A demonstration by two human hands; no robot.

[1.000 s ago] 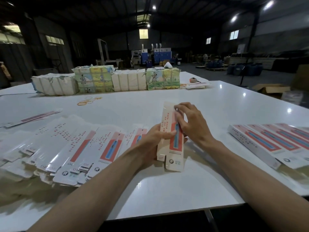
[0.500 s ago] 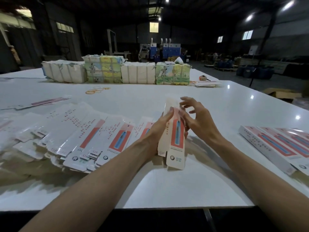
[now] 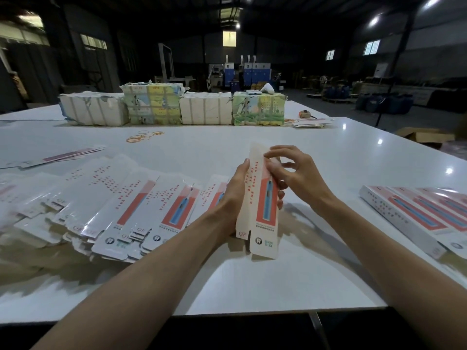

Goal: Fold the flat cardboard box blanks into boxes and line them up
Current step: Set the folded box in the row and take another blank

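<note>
**A:** From the head camera, what is everything made of?

**B:** Thin, glossy cardboard. The box blank (image 3: 262,210) in hand is long and narrow and cream-white. It has a red panel with a slim blue shape printed on it, rows of small red characters, and notched tabs at its near end. It is creased lengthwise, so two panels show at an angle. It stands tilted over the middle of the smooth, shiny white table (image 3: 252,279). I can't tell whether its near end touches the top.

**A:** And the hands?

**B:** The left hand (image 3: 233,198) grips the blank from the left. Its thumb lies straight along the left edge and its fingers wrap behind, their tips showing past the right edge. The right hand (image 3: 300,178) comes in from the right with curled fingers. Thumb and forefinger pinch the upper right edge near the far end, and the other fingers arch clear of the card.

**A:** What's around it?

**B:** To the left is a fanned pile of flat blanks (image 3: 113,205), overlapping like shingles, with glare on their coating. To the right, folded boxes (image 3: 417,215) lie side by side, touching, in a row. Farther off are loose orange rubber bands (image 3: 144,136). Behind them, blocky bundles (image 3: 93,109) stand in a line, some plain white and some printed with pictures.
</note>
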